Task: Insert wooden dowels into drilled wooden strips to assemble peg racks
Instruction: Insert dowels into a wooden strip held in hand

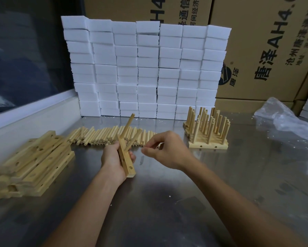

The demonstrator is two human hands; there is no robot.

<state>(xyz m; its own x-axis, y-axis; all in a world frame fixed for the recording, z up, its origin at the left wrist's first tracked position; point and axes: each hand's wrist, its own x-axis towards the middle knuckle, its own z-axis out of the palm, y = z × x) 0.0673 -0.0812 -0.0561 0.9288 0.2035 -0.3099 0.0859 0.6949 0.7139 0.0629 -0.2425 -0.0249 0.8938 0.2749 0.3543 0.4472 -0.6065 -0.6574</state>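
Gripping a pale drilled wooden strip (pixel 125 155) on edge, the left hand (pixel 112 159) wraps it mid-length — long axis runs away from the body, two round light-wood dowels (pixel 129 127) already seated and slanting up beyond the fingers. Right hand (pixel 164 151) sits just right of the strip, fingertips (pixel 146 147) loosely pinched, apparently holding nothing. Loose smooth dowel pile (pixel 105 137) lies just beyond both hands — right one is nearer an open hole. Finished racks (pixel 207 128) stand further right.
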